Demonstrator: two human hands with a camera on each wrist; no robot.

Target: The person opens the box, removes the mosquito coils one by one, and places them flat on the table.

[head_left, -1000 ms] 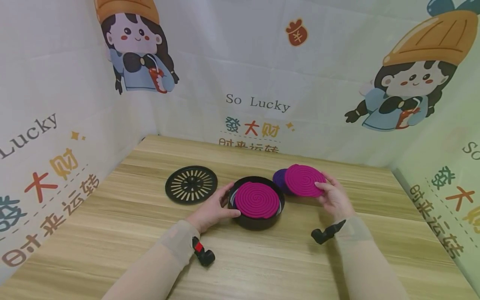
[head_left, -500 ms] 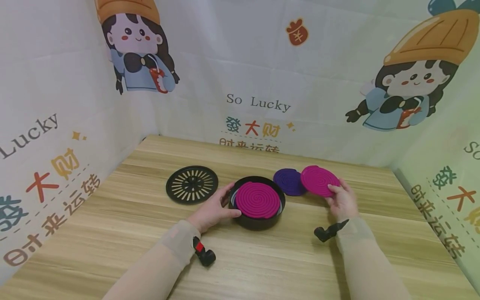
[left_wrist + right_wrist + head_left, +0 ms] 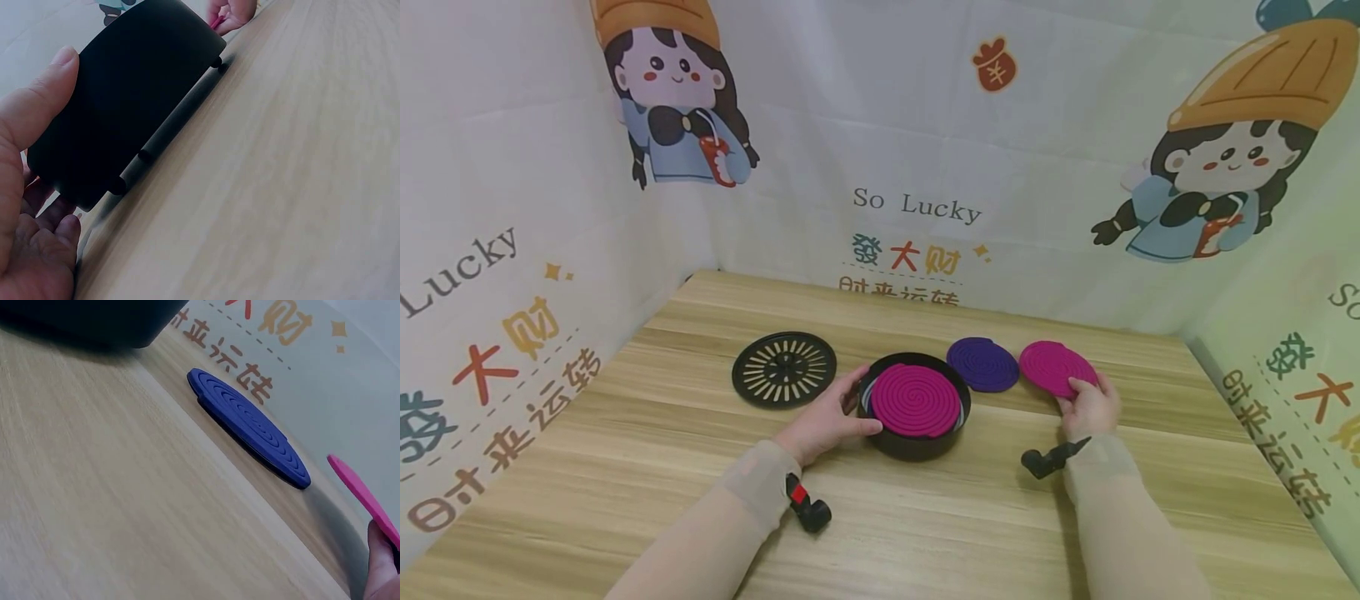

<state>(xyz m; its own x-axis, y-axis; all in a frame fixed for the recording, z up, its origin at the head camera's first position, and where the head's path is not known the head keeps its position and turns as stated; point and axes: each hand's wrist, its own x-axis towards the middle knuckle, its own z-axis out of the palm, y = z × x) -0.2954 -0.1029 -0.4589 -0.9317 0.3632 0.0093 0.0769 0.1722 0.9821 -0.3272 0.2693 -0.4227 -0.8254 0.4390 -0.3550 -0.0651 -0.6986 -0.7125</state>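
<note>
My left hand (image 3: 823,423) grips the side of a round black mosquito coil holder (image 3: 913,448), which stands on the table on small feet. In the left wrist view the thumb lies along the wall of the holder (image 3: 131,94). A pink mosquito coil (image 3: 916,400) sits inside it, with a pale band partly showing at the edges. My right hand (image 3: 1092,408) pinches the edge of another pink coil (image 3: 1051,363). In the right wrist view this pink coil (image 3: 361,489) is tilted and raised above the table. Between it and the holder lies a purple coil (image 3: 982,364).
Left of the holder lies a black slotted lid (image 3: 784,369), flat on the wooden table (image 3: 940,533). Printed cloth (image 3: 820,117) hangs behind the table and along its sides.
My right hand has carried its pink coil rightward and lower, from in front of the purple coil to beside it. The purple coil has come fully into sight. My left hand keeps its grip.
</note>
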